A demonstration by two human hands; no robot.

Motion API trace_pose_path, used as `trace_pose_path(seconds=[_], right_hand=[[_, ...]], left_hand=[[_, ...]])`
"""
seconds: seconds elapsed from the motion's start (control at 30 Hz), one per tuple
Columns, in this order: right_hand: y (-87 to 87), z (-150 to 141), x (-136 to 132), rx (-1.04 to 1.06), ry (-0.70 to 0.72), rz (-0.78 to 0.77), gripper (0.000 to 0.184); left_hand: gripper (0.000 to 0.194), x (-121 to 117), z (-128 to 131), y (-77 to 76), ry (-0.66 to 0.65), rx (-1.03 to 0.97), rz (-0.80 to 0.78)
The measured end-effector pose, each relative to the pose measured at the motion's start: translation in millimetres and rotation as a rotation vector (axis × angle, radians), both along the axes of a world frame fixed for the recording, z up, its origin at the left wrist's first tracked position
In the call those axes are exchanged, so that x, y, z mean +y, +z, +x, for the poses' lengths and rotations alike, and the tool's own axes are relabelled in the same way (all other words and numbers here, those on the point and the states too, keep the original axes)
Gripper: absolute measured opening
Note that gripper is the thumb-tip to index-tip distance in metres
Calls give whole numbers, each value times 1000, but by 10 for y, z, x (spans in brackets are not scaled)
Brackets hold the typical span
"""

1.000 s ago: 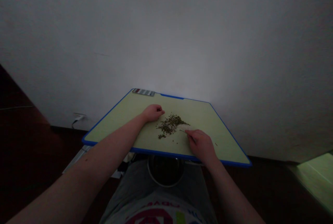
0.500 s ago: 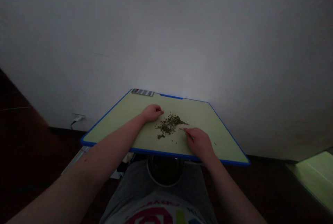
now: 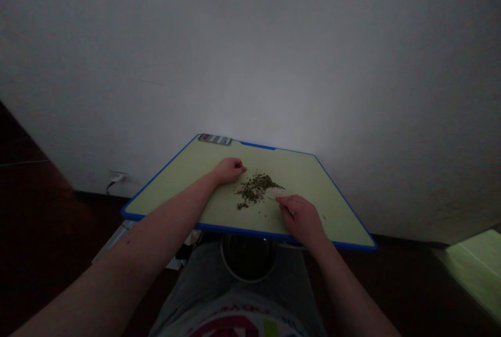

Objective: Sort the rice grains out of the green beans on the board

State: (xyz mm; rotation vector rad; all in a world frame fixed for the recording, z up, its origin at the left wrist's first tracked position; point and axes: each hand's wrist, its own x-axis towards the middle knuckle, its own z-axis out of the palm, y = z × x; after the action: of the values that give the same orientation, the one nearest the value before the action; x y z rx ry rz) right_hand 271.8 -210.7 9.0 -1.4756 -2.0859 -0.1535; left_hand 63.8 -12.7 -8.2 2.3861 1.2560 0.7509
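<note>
Small dark greenish-brown grains (image 3: pixel 256 187) lie in a loose pile on the pale green tabletop (image 3: pixel 282 157) with a blue rim. Along the pile's right side is a pale patch (image 3: pixel 275 191), too dim to make out. My right hand (image 3: pixel 303 216) is closed, pinching a thin stick (image 3: pixel 271 199) whose tip points left toward the grains. To the left of the pile, my left hand (image 3: pixel 230 170) rests on the tabletop, its fingers curled in and no object showing in them.
A phone-like flat device (image 3: pixel 215 139) lies at the far left corner of the tabletop. A dark round metal bowl (image 3: pixel 250 278) sits on my lap under the near edge. One small dark bit (image 3: pixel 324 217) lies right of my right hand. The wall (image 3: pixel 274 65) stands behind.
My right hand and the stick shift only slightly; the stick's tip is now a little lower, beside the pale patch. My left hand stays put and the pile looks the same.
</note>
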Motion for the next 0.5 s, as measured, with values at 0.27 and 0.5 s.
trace_pose_path(seconds=[0.27, 0.5], right_hand=[[-111, -171, -82, -9, -15, 6, 26], [-76, -99, -52, -5, -15, 33, 27]], left_hand=[[32, 0, -4, -7, -11, -1, 14], [31, -6, -10, 2, -6, 7, 17]])
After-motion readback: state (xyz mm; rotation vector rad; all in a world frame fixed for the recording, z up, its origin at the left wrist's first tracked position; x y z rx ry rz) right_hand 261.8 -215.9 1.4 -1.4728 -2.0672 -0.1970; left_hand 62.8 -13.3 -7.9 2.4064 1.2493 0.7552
